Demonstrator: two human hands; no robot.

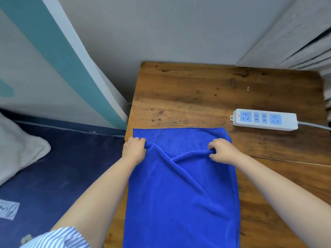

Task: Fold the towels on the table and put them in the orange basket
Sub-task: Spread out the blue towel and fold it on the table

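I see one blue towel (180, 190) on the wooden table (197, 90), lying along its left side, with the near end going out of the picture at the bottom. My left hand (134, 149) pinches the towel at its left edge, and my right hand (221, 151) pinches it near the right edge. The fingers (212, 143) of both hands are curled and clamped on the cloth. Between the two hands the cloth is raised in a soft ridge with some wrinkles, while the far part of the towel is flat on the table just beyond the hands.

I judge that I am in the folding step: the held edge is being brought over toward the far edge, and the fold is not yet closed. The next move, I think, calls for carrying both hands forward at equal speed, so the held edge meets the far edge straight, and then for pressing the cloth flat. The wrinkle in the middle may stay inside the fold if I do not pull the hands a little apart first.

A white power strip (265, 119) lies on the table to the right, apart from the towel. The orange basket is not visible here, so I cannot tell where it stands.
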